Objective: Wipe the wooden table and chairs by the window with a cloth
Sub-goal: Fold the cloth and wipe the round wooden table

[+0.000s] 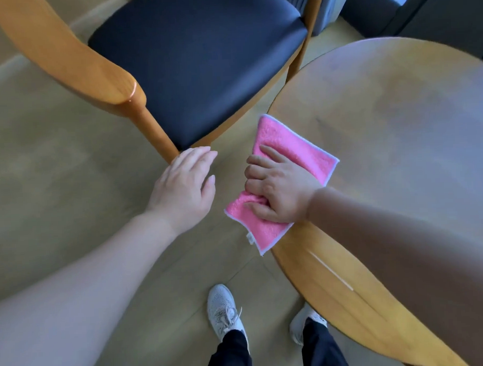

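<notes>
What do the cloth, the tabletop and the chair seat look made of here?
Pink cloth: fluffy microfibre by its looped pile, pale stitched edging. Round table: light wood or veneer, smooth with faint sheen, grain visible. Chair seat: dark padded upholstery, likely faux leather, matte and smooth.

One pink cloth lies under the right hand, draped over the edge of one round wooden table that spreads beyond and to the right of that hand. One wooden chair with a dark seat stands ahead of the left hand, the second of two bare hands in view. Two pale sneakers, one and the other, stand on the floor below and between the hands.
</notes>
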Motion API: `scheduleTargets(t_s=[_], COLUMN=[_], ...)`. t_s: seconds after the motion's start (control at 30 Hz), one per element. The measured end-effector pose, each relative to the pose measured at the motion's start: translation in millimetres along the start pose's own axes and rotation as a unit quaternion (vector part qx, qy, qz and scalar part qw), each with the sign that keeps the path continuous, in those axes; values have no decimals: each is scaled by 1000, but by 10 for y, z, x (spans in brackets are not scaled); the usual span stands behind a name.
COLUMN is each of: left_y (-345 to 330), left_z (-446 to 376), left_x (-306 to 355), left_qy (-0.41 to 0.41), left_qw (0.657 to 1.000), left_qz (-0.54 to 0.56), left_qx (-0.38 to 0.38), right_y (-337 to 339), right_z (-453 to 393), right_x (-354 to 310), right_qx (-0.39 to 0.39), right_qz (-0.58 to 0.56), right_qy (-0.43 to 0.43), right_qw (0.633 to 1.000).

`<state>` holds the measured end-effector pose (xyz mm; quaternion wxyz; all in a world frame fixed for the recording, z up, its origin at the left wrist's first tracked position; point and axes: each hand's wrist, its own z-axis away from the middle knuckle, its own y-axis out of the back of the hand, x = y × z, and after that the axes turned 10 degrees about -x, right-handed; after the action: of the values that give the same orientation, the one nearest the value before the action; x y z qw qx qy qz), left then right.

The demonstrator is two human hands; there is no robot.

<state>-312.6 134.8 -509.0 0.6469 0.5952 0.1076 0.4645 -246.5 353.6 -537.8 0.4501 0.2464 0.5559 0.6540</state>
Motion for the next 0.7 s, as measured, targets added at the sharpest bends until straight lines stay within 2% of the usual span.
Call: scheduleTargets(t_s=[0.2, 0.33, 0.57, 0.7], left_y=[-42, -164, -511, -663], left_z=[249, 520, 1071, 1327], left_x=[159, 283, 647, 840], left_qy=[-9, 14, 41, 46], left_qw=[1000, 999, 998, 998], left_qz=[-19, -20, -33, -20], left_qx=[4, 23, 32, 37], right_y=[-194, -338, -544, -632], right_z=[378, 618, 1143, 1545], right_x=[-379, -549, -792, -930], right_qx=[25, 54, 35, 3], right_qz=[-41, -54, -30, -38], right_qy=[59, 95, 118, 101], right_qw=[997, 993, 992, 994])
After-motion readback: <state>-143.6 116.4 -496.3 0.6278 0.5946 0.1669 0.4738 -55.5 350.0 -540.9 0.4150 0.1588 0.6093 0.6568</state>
